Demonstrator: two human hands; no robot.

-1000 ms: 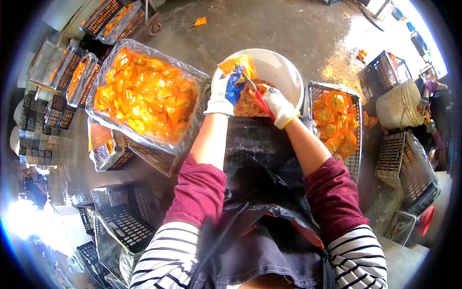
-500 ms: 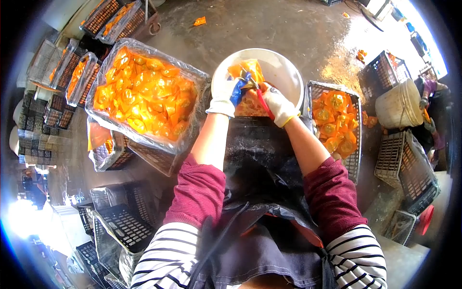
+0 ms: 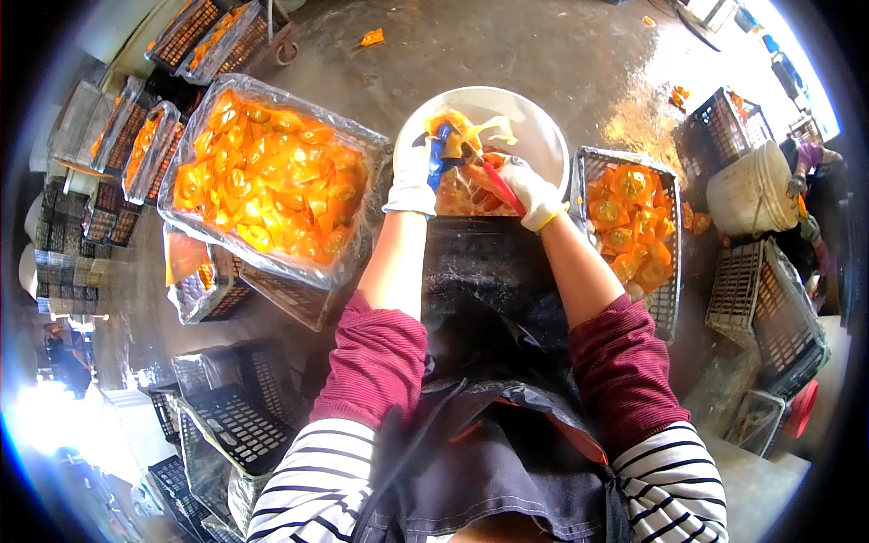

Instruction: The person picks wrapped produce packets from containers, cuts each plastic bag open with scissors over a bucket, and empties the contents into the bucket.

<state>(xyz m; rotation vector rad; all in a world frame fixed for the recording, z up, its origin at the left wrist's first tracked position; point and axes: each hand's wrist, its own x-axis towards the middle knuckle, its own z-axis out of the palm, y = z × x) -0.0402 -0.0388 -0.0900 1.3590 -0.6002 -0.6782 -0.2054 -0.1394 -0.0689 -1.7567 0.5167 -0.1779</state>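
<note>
My left hand (image 3: 418, 172), in a white glove with blue on its fingers, grips an orange packet (image 3: 455, 127) whose top looks open, with pale stuff hanging from it. My right hand (image 3: 529, 188), in a white glove, is closed on a red-handled tool (image 3: 500, 185) whose tip meets the packet. Both hands are over a white bucket (image 3: 546, 136) with reddish-brown contents (image 3: 471, 195). To the left, a plastic-lined crate (image 3: 371, 149) is full of orange packets (image 3: 272, 172). More packets (image 3: 631, 217) lie in a black crate (image 3: 674, 262) to the right.
Another white bucket (image 3: 744, 195) stands at the right beside a co-worker's gloved hand (image 3: 797, 186). Stacked crates (image 3: 113, 136) line the left side, and an empty black crate (image 3: 237, 425) sits lower left. A loose packet (image 3: 372, 37) lies on the floor.
The packet in my left hand has turned from a flat, whole-looking sheet to an opened one with pale stuff hanging out. My hands have shifted slightly, and the tool handle is tilted differently.
</note>
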